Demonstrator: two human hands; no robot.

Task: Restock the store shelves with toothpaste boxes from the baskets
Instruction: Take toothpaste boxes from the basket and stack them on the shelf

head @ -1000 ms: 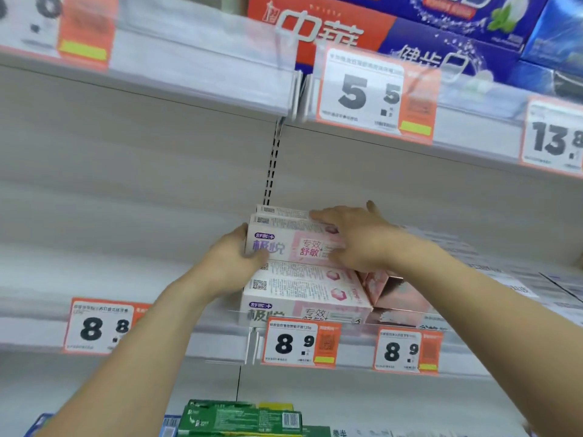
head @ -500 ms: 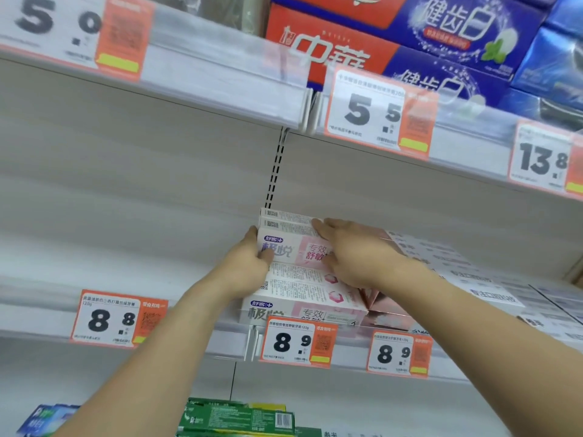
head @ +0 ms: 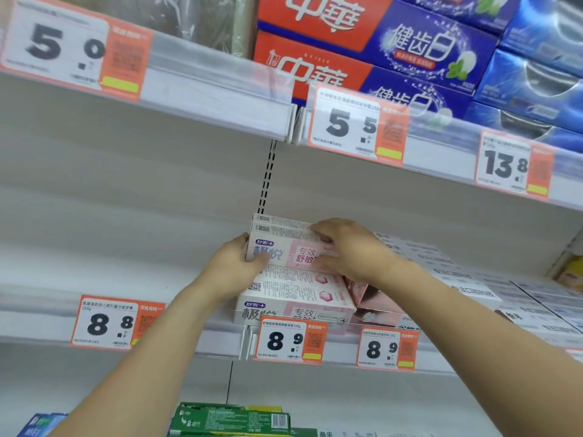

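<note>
Pink-and-white toothpaste boxes (head: 284, 250) sit as the upper layer of a small stack at the left end of the middle shelf (head: 189, 339), resting on a lower layer of matching boxes (head: 293, 307) directly above the 8.9 price tag (head: 291, 340). We judge the step in hand to be squaring this upper layer on the stack. To do it well, we would press evenly from both ends, keep the front faces flush with the layer beneath, and release only once the boxes lie flat, since a skewed layer could slide off the front edge. Our left hand (head: 235, 269) cups the left end of the upper boxes, its thumb on the printed front and the other fingers hidden behind. Our right hand (head: 350, 250) lies over the right part, its curled fingers (head: 321, 236) gripping the top and front. Both forearms reach upward from below. To the right lie pale neighbouring boxes (head: 441, 272); on the shelf above, red-and-blue cartons (head: 372, 42).
</note>
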